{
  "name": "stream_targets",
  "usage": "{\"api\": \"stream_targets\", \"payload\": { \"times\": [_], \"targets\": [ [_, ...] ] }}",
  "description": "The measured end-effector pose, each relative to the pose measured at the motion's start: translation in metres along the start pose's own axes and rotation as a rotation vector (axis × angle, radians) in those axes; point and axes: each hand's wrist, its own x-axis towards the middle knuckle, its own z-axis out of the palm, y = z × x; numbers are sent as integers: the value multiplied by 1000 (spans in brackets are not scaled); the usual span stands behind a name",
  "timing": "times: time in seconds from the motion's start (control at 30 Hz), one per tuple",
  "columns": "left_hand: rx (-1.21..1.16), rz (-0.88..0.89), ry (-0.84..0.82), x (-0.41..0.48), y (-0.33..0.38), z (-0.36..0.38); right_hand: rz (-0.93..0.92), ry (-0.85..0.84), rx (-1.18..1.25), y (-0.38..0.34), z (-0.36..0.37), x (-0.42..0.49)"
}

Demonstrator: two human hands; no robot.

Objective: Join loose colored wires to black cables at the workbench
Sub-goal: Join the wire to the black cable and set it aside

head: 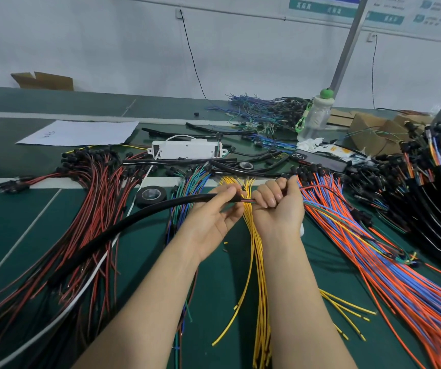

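Standing over the green workbench, a person holds a thick black cable that sweeps up from the lower left in a long curve to the middle of the bench. The left hand pinches the cable just behind its cut end, thumb and forefinger closed on the sheath. A short fan of coloured wires, red and green among them, pokes out of that end and runs straight into the right hand, whose fingers are curled into a tight fist around them. A sheaf of yellow wires lies on the bench beneath both hands. To the left is a spread of red and black wires, and to the right an orange and blue bundle. An open cardboard box sits far back on the left with its inside out of sight. More cardboard boxes stand at the right with flaps up, a thin green wire across them, and their contents too dim to tell. A clear bottle with a green cap stands close by. What lies inside the right fist is hidden, and the heavy black cables at the right run off the frame.
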Motion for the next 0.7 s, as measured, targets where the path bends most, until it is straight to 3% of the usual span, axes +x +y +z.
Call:
{"api": "stream_targets", "payload": {
  "times": [0.17, 0.47, 0.7],
  "targets": [
    [6, -5, 5, -1, 0, 2, 5, 3, -13, 0, -1, 0],
    [-30, -33, 169, 3, -8, 17, -42, -55, -18, -1, -2, 1],
    [48, 17, 192, 4, -6, 18, -21, 0, -71, 10, 2, -2]
  ]
}}
